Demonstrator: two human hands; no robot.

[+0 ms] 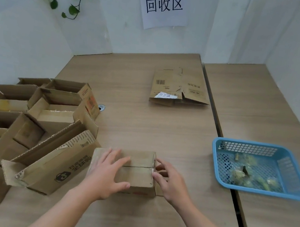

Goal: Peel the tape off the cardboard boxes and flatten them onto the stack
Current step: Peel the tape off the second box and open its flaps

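Observation:
A small closed cardboard box stands on the table in front of me, clear tape running along its top seam and over its right end. My left hand lies flat on the box's top with fingers spread. My right hand is at the box's right end, fingertips touching the tape there; whether it pinches the tape is unclear. Farther back lies a stack of flattened boxes.
Several open cardboard boxes crowd the table's left side. A blue plastic basket at the right holds crumpled tape scraps. A dark gap runs between two tabletops. White walls enclose the back and sides.

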